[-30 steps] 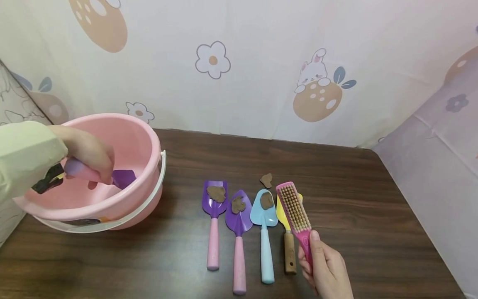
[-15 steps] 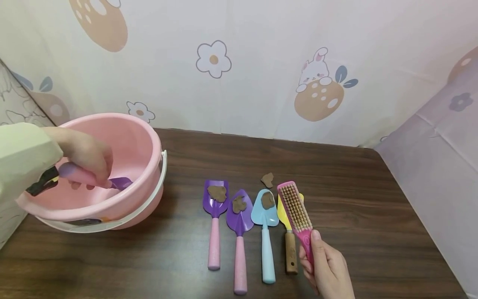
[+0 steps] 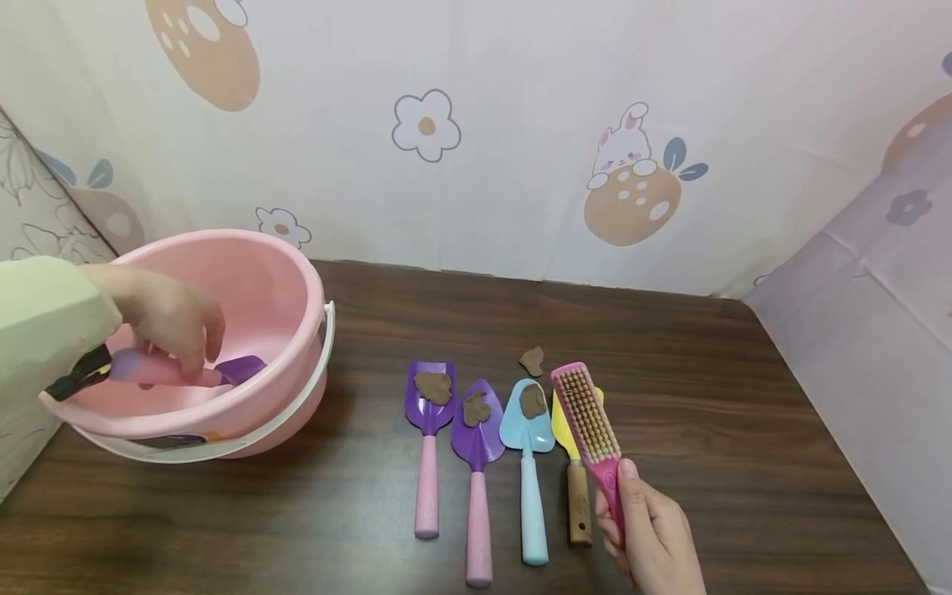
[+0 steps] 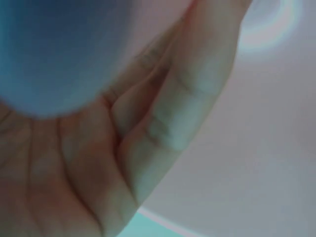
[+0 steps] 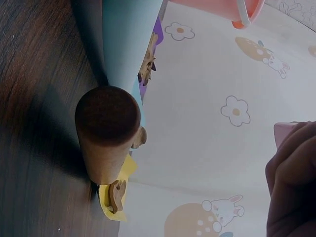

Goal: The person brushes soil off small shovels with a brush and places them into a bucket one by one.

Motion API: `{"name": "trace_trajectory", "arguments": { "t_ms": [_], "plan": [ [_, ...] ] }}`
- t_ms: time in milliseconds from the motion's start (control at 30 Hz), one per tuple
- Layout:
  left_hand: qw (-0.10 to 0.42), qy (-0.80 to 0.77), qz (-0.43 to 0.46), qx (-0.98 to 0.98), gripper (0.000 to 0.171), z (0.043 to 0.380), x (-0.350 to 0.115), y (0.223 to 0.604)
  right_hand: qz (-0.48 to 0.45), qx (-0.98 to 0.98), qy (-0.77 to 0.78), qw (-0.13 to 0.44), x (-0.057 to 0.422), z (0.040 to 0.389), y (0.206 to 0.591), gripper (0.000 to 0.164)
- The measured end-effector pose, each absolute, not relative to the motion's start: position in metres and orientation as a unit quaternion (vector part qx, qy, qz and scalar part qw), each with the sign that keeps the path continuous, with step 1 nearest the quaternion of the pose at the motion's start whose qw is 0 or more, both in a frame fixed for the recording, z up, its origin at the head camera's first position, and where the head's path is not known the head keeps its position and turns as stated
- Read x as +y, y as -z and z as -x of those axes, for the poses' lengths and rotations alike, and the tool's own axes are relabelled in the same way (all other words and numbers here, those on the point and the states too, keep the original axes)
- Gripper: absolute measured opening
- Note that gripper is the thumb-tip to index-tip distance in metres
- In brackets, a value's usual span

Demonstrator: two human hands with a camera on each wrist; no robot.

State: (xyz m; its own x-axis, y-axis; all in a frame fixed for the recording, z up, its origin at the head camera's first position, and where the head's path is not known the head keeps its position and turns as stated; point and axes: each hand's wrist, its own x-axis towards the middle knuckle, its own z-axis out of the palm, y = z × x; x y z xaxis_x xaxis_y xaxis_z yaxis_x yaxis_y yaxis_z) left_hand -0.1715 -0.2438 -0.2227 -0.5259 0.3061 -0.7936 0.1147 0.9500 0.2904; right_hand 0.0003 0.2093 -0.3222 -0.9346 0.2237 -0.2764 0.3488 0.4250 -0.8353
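Note:
Inside the pink bucket (image 3: 277,297), my left hand (image 3: 174,318) holds the pink handle of a toy trowel (image 3: 167,369) whose purple blade points right. The handle's bluish end (image 4: 59,54) lies by my palm in the left wrist view. My right hand (image 3: 658,529) grips a pink brush (image 3: 587,413), bristles facing up toward the head camera. The brush partly covers a yellow trowel with a brown handle (image 3: 578,504). Left of that lie a light blue trowel (image 3: 532,504), a pointed purple trowel (image 3: 478,529) and a square-ended purple one (image 3: 427,487).
Brown clay-like pieces sit on the blades; a loose piece (image 3: 531,361) lies on the dark wooden table (image 3: 372,314) behind them. The bucket's white handle (image 3: 297,405) hangs over its front. A patterned cloth (image 3: 513,190) stands behind the table.
My left hand and the trowel shift slightly left and lower in the bucket, and the blade shows at a flatter angle. The right hand and brush stay nearly still.

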Motion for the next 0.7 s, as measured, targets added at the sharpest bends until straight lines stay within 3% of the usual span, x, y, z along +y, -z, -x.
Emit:
{"name": "trace_trajectory", "arguments": {
  "t_ms": [533,700],
  "plan": [
    [0.472,-0.101,-0.121,0.867,0.034,0.1682,-0.2445,0.219,-0.158,0.842,0.514,0.046,0.2072,-0.0017,0.3219,0.063],
    [0.463,-0.097,-0.127,0.872,0.028,0.1703,-0.2436,0.2189,-0.156,0.843,0.513,0.044,0.207,-0.0023,0.3213,0.063]
  ]
}}
